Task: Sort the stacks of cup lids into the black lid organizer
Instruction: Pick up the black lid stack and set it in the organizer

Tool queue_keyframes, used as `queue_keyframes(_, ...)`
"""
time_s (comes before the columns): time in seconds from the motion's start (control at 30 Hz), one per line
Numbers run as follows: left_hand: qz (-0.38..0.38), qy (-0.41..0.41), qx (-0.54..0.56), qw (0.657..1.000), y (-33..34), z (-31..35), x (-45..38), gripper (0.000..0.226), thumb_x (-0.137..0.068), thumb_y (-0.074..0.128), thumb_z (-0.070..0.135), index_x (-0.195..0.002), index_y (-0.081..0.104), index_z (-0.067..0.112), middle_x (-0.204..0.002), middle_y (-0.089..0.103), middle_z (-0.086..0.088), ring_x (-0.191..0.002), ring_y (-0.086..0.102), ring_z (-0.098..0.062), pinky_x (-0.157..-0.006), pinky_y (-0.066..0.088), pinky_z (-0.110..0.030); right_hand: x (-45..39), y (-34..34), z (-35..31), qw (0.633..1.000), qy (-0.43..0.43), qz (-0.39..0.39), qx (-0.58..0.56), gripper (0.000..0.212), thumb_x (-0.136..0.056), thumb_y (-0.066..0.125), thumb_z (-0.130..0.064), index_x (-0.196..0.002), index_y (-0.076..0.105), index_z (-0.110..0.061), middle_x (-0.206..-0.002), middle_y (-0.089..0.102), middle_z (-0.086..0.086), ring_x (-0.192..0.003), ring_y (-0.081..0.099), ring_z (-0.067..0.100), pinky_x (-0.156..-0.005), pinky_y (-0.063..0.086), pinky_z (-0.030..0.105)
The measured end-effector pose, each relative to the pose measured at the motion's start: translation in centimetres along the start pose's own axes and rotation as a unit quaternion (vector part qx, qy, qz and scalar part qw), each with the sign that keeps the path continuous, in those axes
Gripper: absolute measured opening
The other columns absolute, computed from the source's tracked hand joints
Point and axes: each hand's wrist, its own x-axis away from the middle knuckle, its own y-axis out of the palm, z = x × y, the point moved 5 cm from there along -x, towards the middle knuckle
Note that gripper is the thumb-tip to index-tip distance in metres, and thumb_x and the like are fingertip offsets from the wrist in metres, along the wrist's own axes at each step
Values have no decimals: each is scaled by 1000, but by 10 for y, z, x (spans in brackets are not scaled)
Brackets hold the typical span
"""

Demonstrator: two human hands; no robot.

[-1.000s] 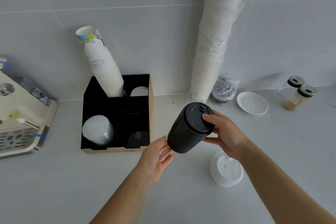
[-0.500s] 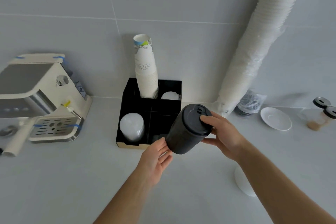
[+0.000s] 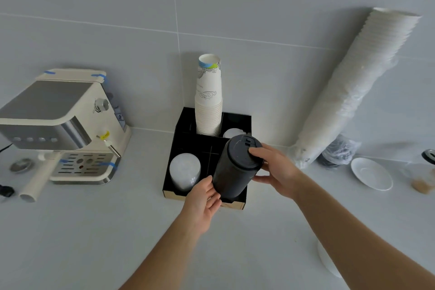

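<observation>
At the far left an espresso machine (image 3: 63, 125) is standing on the worktop (image 3: 98, 231), well apart from the work; next along, the black lid organizer (image 3: 175, 173) is sitting against the wall, a stack of white lids (image 3: 184, 172) lying in its front-left compartment, a stack of paper cups (image 3: 208, 99) rising from its back-left one, and another white lid stack (image 3: 231, 133) just showing in the back-right one; the front-right compartment is largely hidden, so its contents cannot be told. The left hand (image 3: 203, 202) is supporting the lower end of the stack of black lids (image 3: 237, 167), its fingers (image 3: 213, 200) curled loosely against the side rather than closed round it; the stack is tilting, its top leaning away toward the wall, and hanging over the front-right compartment. The right hand (image 3: 276, 170) is gripping the upper end, thumb across the top lid and fingers (image 3: 260, 178) wrapping the far side. The step in hand looks to be placing this black stack; the next move probably calls for lining it up with the compartment's opening and lowering it inside the dividers without letting lids slide apart. Further right a tall sleeve of white lids (image 3: 353, 92) is leaning on the wall, and a white saucer (image 3: 372, 173) is lying beyond it; those tall lids likely remain to be sorted.
</observation>
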Motion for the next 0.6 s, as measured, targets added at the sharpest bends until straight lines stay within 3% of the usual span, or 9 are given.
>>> queue_keyframes(0.17, 8, -10, -3, 1000, -2, -1, -17, 41, -97, 52, 22, -133, 53, 3, -140, 55, -16, -131, 50, -33, -109, 42, -43, -17, 2, 0, 1000, 8, -6, 18, 28, -95, 59, -26, -121, 68, -27, -113, 72, -6, -106, 64, 15, -97, 50, 44)
queue_keyframes(0.4, 28, -33, -12, 999, 4, -4, -38, 52, -96, 55, 26, -140, 46, 1, -145, 50, -18, -135, 46, -32, -114, 37, -44, -40, -1, 11, 999, 29, -11, 34, 24, -95, 60, -26, -117, 69, -29, -112, 73, -6, -105, 65, 14, -96, 50, 44)
queue_keyframes(0.6, 39, -50, -22, 998, 8, -4, -50, 60, -95, 56, 33, -146, 40, 5, -151, 42, -19, -140, 40, -32, -117, 32, -44, -56, -5, 25, 999, 45, -2, 31, 28, -95, 60, -25, -122, 68, -25, -118, 73, -3, -110, 65, 16, -95, 49, 35)
